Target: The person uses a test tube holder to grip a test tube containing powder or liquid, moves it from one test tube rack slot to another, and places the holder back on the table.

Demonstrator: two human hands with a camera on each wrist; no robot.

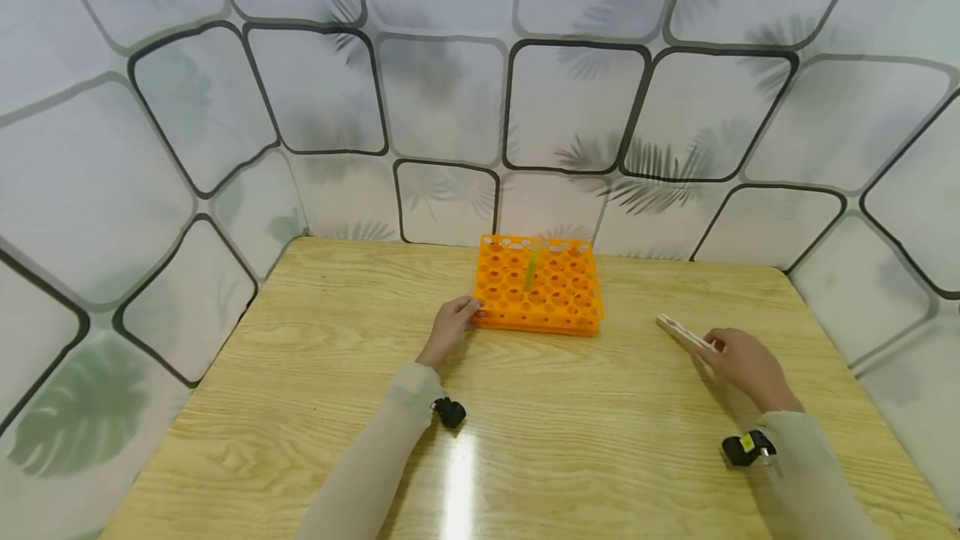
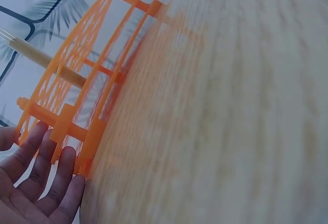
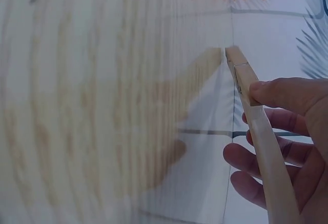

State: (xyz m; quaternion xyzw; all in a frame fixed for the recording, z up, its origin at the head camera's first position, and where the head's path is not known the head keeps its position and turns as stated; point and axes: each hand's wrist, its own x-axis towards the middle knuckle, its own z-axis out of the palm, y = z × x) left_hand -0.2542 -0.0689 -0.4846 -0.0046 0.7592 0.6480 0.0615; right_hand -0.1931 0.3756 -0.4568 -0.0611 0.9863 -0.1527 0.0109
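An orange test tube rack [image 1: 555, 319] stands near the back of the table. One test tube [image 1: 532, 267] with yellowish contents leans slightly in a hole of it; the left wrist view shows this tube [image 2: 33, 54] passing through the rack's layers. My left hand [image 1: 450, 327] grips the rack's left end, with fingertips against the end posts [image 2: 62, 124]. To the right, my right hand [image 1: 750, 365] holds a wooden test tube clamp [image 1: 681, 330] just above the table. In the right wrist view the thumb presses the clamp [image 3: 269, 152] near its metal spring, and its tip points away from the hand.
The light wooden table [image 1: 315, 440] ends at a wall covering [image 1: 442, 98] with a grid and leaf print, close behind the rack. Black wrist cameras sit on both forearms.
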